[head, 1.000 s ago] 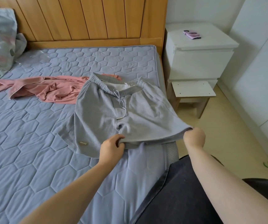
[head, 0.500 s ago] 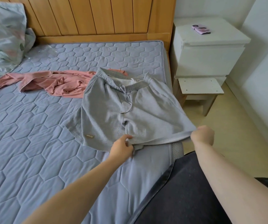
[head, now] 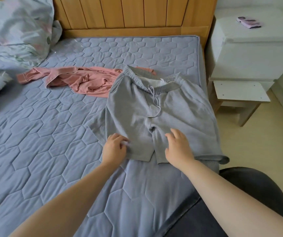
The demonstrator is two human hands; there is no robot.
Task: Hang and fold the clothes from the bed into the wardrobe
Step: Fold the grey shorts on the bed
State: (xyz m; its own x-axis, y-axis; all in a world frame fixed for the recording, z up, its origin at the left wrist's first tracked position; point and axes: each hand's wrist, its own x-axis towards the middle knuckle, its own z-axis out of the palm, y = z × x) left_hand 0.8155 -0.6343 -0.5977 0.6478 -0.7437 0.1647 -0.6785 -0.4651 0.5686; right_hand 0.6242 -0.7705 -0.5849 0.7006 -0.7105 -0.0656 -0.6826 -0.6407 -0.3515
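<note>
Head view: grey shorts (head: 180,108) lie spread by the bed's (head: 43,134) right edge for folding. The left hand (head: 114,148) and right hand (head: 178,148) rest on the legs, fingers loose, gripping nothing. Next, probably, one leg folds across the other.

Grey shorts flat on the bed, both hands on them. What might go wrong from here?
1. One leg hem of the grey shorts overhangs the mattress edge; a fold might tip them toward the floor.
2. Their waistband lies over the pink garment, which may get dragged along.
3. The loose drawstring may bunch inside the fold. The left hand and right hand only rest flat on the legs.
</note>
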